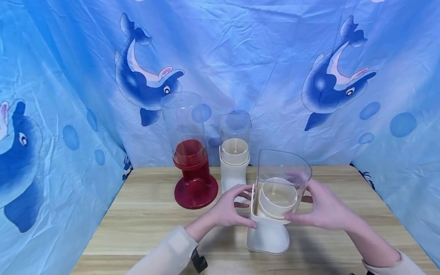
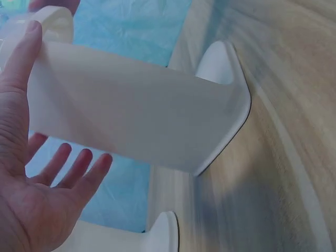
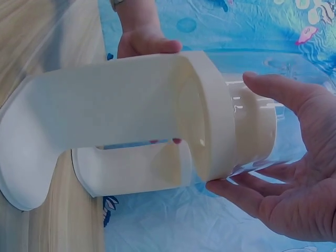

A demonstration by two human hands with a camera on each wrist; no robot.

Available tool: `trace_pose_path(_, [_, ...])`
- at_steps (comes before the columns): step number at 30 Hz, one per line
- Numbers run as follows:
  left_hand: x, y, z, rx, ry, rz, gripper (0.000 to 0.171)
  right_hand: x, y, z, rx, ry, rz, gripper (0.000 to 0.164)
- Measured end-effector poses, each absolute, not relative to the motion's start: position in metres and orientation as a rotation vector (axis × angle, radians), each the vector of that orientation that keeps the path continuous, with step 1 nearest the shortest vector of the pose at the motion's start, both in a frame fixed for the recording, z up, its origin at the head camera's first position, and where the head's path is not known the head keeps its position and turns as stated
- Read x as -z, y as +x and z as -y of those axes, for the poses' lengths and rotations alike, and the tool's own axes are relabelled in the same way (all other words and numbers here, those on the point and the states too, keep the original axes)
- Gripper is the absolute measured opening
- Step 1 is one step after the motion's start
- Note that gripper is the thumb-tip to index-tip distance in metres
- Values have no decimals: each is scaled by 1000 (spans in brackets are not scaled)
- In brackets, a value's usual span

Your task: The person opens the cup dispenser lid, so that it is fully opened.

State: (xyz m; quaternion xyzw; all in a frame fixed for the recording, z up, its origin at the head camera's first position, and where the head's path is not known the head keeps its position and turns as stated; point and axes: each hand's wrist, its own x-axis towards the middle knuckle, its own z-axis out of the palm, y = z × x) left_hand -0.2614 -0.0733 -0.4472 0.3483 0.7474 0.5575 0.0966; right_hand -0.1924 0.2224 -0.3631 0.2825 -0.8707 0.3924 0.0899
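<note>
A white stand with a clear plastic container and a cream inner ring is upright near the middle of the wooden table. My left hand spans its flat back panel, thumb at one edge and index finger at the other. The remaining left fingers extend loosely beside the panel. From the other side, my right hand grips the container around the ring, with the thumb on one side and fingers on the other.
Behind my left hand stands a similar white stand with a clear front. To its left is a red stand bearing a tall clear cylinder. A blue dolphin-print curtain hangs around the wooden table.
</note>
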Motion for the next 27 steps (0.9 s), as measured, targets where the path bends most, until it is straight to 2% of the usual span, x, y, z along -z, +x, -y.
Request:
trace_pose_path(10, [449,-259,72,-1606,1049,-2271,97,360,-198,-218,-1203,897,2603,98])
trace_pose_path(17, [446,-255,67,-1610,1077,-2290,103,358,-199,-221,-1190,915,2633,106])
trace_pose_path(23, [440,-248,61,-1657,1141,-2327,108,328,-201,-232,-1199,949,2556,123])
trace_pose_path(27, [437,-243,58,-1667,1137,-2362,103,305,-205,-237,-1217,986,2503,120])
